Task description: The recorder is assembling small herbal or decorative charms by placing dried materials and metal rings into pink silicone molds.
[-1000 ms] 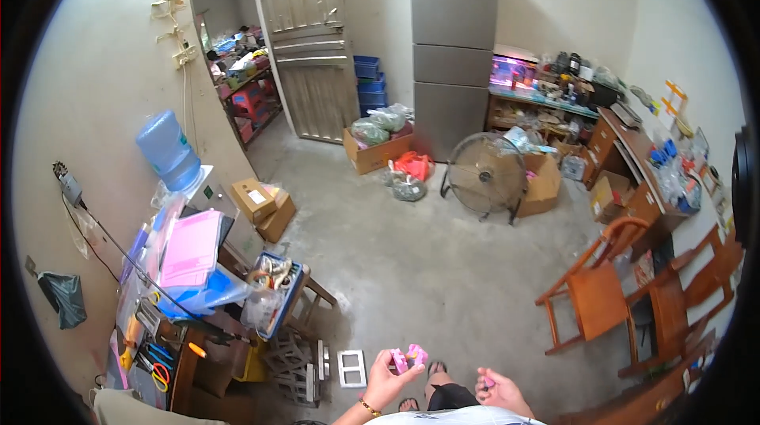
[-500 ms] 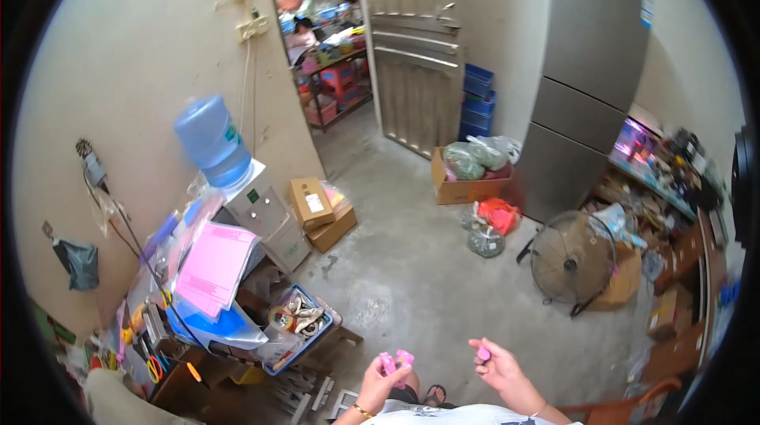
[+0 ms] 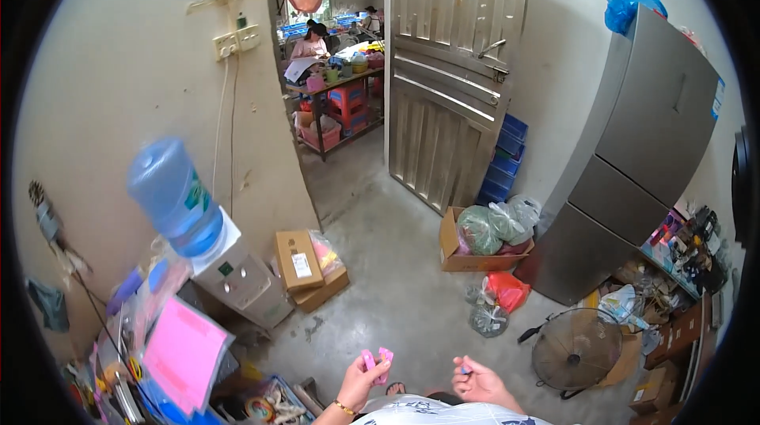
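Observation:
Near the lower edge, my left hand [image 3: 358,387], with a gold bracelet at its wrist, is closed on small pink pieces [image 3: 383,356] that stick up past the thumb and fingers. Their exact kind is too small to make out. To its right and apart from it, my right hand [image 3: 483,390] has its fingers curled in a pinch. Something small and bluish-purple [image 3: 465,370] shows at those fingertips, mostly covered.
A water dispenser [image 3: 245,282] and cardboard boxes [image 3: 300,260] stand at left, beside a cluttered table with a pink sheet [image 3: 184,354]. An open metal door [image 3: 443,85] leads to another room where people sit. A floor fan [image 3: 575,359] and grey fridge [image 3: 657,132] are at right.
My view has lifted and moved toward the doorway, so both hands sit lower in the picture. The fingers of my right hand now curl in more, hiding most of the small piece that showed pink.

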`<act>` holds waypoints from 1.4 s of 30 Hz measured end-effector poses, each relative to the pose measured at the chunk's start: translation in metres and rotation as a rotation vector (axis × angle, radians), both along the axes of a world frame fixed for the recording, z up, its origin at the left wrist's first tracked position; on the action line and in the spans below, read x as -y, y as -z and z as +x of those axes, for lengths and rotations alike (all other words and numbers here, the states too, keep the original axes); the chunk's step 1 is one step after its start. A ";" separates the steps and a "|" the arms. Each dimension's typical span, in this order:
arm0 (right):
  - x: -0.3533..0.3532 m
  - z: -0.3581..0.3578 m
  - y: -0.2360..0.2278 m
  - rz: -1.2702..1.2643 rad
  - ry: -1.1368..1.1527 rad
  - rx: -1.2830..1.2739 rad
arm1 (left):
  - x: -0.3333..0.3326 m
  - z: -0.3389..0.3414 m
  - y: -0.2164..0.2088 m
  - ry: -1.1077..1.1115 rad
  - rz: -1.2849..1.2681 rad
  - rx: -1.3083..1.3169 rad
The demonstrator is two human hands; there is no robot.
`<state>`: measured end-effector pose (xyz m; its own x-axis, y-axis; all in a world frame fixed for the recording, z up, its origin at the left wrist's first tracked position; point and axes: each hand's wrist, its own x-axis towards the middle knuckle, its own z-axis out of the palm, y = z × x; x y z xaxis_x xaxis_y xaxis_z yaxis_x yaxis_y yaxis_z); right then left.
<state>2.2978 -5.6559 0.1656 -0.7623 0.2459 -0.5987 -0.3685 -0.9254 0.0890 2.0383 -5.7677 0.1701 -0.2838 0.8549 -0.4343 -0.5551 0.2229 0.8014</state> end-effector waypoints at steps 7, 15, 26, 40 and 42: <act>-0.168 -0.062 0.008 0.151 0.114 0.190 | -0.195 -0.094 -0.008 0.068 0.064 -0.042; -0.407 -0.228 0.012 0.408 -0.025 0.107 | -0.364 -0.203 -0.006 -0.058 -0.050 -0.069; -0.659 -0.493 -0.027 0.525 -0.424 -0.044 | -0.564 -0.380 0.062 -0.453 -0.076 0.304; -0.985 -0.673 0.026 0.170 -0.119 0.119 | -0.930 -0.661 -0.023 -0.377 0.328 0.441; -1.020 -0.720 0.020 0.200 -0.211 0.221 | -0.956 -0.699 -0.012 -0.403 0.356 0.451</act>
<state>1.5776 -4.6356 0.1459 -0.6664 0.2256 -0.7107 -0.1576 -0.9742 -0.1615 1.3390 -4.8119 0.1820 -0.4660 0.8332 -0.2976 -0.8351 -0.3030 0.4591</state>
